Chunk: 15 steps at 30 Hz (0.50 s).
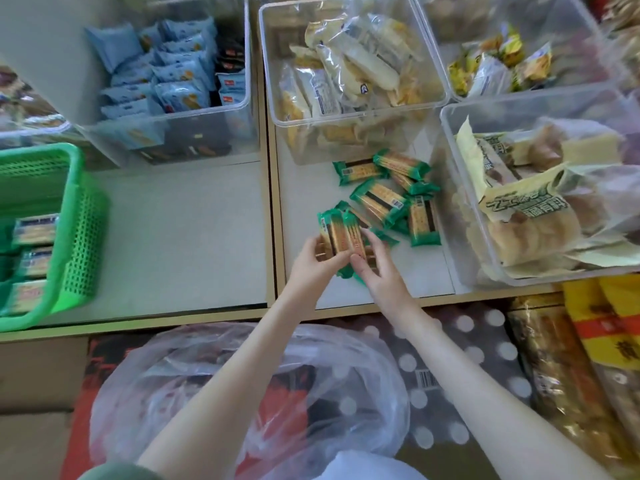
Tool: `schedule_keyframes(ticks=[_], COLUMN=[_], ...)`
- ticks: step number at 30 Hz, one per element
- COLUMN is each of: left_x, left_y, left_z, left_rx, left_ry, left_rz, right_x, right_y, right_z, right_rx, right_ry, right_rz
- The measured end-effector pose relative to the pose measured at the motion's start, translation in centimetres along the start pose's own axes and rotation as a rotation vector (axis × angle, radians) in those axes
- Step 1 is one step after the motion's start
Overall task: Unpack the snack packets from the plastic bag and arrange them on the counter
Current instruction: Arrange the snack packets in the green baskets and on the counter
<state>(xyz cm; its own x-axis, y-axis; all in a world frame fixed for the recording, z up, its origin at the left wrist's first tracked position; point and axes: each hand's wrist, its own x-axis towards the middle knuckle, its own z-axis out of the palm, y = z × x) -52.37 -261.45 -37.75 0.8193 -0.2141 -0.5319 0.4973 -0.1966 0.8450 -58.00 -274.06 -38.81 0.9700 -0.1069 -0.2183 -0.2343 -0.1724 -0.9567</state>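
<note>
Snack packets in a stack, gripped by left hand and right hand, loose packets beside on counter

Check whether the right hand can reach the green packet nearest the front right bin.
Probably yes: the packet lies uncovered on the counter just past the right hand, though that hand is gripping other packets.

I could not read the print on the packets; the left hand and right hand covered their lower ends. The basket at 9 o'clock ran off the left edge, and the bin at 3 o'clock ran off the right. At 6 o'clock both arms crossed the bag, and whatever lay inside it was a blur.
</note>
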Motion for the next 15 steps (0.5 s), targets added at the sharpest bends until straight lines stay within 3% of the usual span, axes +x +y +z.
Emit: schedule_keyframes(ticks=[1, 4, 7, 9, 12, 15], left_x=[-0.1, -0.2, -0.3, -0.3, -0.3, -0.3], left_y=[0.0, -0.3, -0.7, -0.8, -0.7, -0.9], left_z=[-0.4, -1.8, -2.6, -3.1, -3.7, -4.3], left_rx=[-0.106, -0.248, -0.178, -0.094, -0.049, -0.006], left_ry=[-0.028, -0.042, 0.004, 0.062, 0.11, 0.11], left_rz=[-0.036, -0.035, 0.017, 0.052, 0.059, 0.034], right_x=[0.2, 0.9, 1.3, 2.1, 5.0, 7.2], right_y=[-0.4, -0.2, 0.4, 0.6, 1.2, 1.4], right_z=[0.7, 2.1, 2.3, 1.8, 0.9, 1.4], right_rx=[0.041, -0.132, -0.181, -0.153, -0.635, -0.968], right_ry=[-0.054, -0.132, -0.185, -0.115, 0.029, 0.044], right_rz=[-0.017, -0.088, -0.042, -0.026, -0.001, 0.097])
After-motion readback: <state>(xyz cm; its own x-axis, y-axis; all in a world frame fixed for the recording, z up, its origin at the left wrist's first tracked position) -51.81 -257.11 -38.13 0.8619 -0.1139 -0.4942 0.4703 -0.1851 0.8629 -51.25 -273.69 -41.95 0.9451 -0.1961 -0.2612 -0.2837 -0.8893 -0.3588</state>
